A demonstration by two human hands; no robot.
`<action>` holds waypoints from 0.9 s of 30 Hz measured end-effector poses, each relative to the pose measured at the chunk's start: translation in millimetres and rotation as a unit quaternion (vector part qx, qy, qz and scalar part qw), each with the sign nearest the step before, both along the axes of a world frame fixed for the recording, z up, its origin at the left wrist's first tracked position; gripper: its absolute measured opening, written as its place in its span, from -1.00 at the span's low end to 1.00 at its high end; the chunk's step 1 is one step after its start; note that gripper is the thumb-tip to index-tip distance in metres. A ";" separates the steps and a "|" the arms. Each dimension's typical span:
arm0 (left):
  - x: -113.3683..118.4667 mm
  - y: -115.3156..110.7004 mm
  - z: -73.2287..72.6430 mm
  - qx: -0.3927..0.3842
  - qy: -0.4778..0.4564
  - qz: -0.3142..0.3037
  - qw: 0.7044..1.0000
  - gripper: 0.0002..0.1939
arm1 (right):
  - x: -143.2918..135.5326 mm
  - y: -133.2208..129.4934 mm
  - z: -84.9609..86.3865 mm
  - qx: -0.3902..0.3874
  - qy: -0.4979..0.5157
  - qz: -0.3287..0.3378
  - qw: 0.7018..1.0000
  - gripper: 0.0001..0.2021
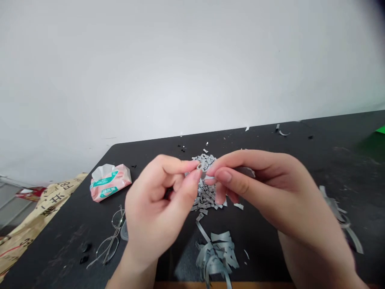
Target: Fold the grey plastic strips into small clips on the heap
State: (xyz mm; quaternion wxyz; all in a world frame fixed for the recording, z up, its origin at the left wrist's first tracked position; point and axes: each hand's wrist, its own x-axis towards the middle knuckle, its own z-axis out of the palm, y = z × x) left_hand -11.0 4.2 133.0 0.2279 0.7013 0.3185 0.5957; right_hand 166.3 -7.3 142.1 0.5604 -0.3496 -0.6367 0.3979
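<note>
Above the dark table, my left hand is closed in a pinch, thumb against index finger. A small grey looped piece shows between those fingertips. Close beside it, my right hand pinches a narrow pale strip between thumb and fingers. The fingertips hide most of the strip, and I cannot tell if it touches the looped piece. Behind and below both hands spreads a pile of small grey pieces. Nearer to me lies a bundle of grey strips, one strip reaching up toward the pile.
A pink tissue pack stands on the black table at the left. Glasses lie in front of it. More grey strips lie to the right of my right wrist. A white wall rises behind the table.
</note>
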 end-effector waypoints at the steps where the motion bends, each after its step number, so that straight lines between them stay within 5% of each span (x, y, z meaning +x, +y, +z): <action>1: 0.3 -1.9 -0.3 0.060 0.057 0.043 0.996 -0.81 | 0.1 1.4 0.0 -0.014 0.014 0.014 1.000 -0.94; 3: 0.4 -4.8 0.7 0.136 0.162 0.089 0.973 -0.73 | 0.2 4.2 0.1 -0.039 0.036 0.041 0.998 -0.95; 6: -0.2 -6.3 4.2 0.152 0.223 0.092 0.959 -0.72 | 0.4 7.3 0.6 -0.061 0.056 0.069 0.994 -0.91; 12: -4.3 -3.0 7.7 0.076 0.122 0.007 0.990 -0.66 | 0.7 9.4 -0.8 -0.069 0.095 0.099 0.988 -0.93; 18: -9.8 -1.5 10.2 -0.084 0.048 -0.122 0.988 -0.74 | 6.1 14.4 -5.6 -0.082 0.157 0.227 0.958 -0.94; 27: -6.5 -4.6 6.8 -0.104 0.034 -0.091 0.990 -0.75 | 7.9 20.3 -5.5 -0.122 0.157 0.230 0.953 -0.93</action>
